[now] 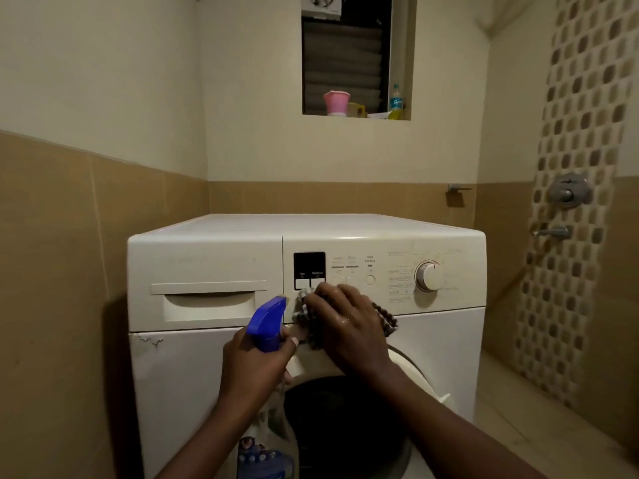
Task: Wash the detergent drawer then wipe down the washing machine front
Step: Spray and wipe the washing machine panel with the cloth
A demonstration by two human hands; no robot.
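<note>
On control panel (380,274) – right hand (349,326) presses cloth (304,312); left hand (256,368) grips spray bottle (268,323)

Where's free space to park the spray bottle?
The washing machine top is bare from edge to edge, up to the back wall. The window ledge is crowded with a pink cup and bottle. Both hands crowd the panel.

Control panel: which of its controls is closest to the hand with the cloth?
The two small white buttons under the black display; the right hand presses the checked cloth just below them. The round dial sits far right.
</note>
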